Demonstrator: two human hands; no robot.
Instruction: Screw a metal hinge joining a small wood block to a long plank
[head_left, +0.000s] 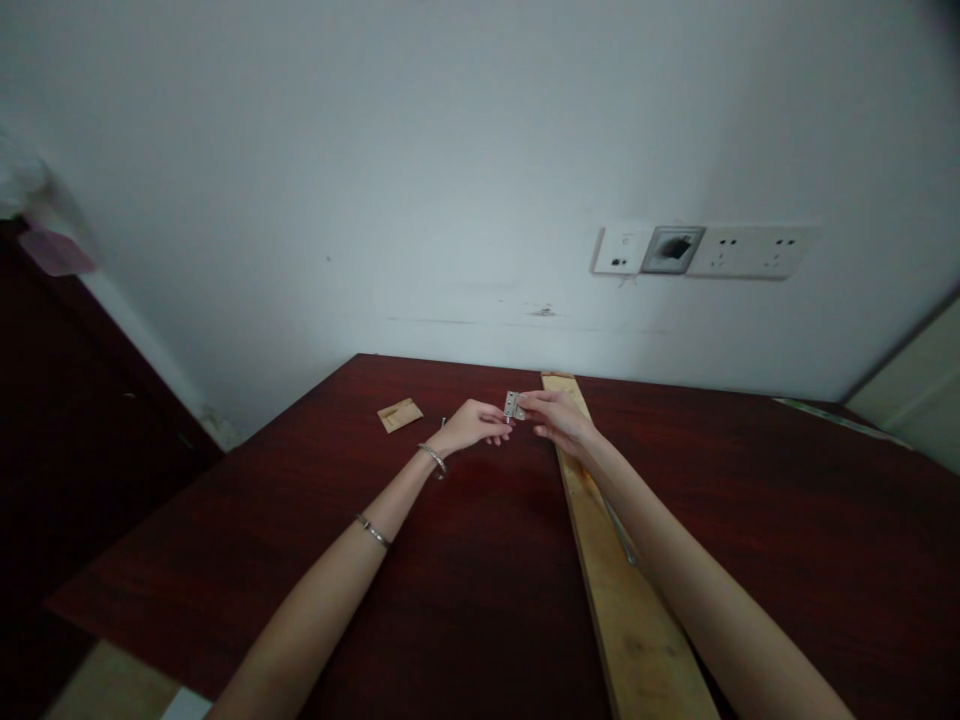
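Between my two hands is a small silver metal hinge, its leaf with screw holes facing me. My right hand pinches the hinge by its right side, over the far part of a long wooden board. Just left of it, my left hand has thumb and fingers closed on what looks like a small screw, close under the hinge's lower edge. Partly hidden by my right forearm, a thin metal-shafted tool lies on the board.
A flat tan piece lies on the dark red table, with a small screw-like item near my left wrist. Wall sockets are set in the white wall behind. A thin strip lies at the far right.
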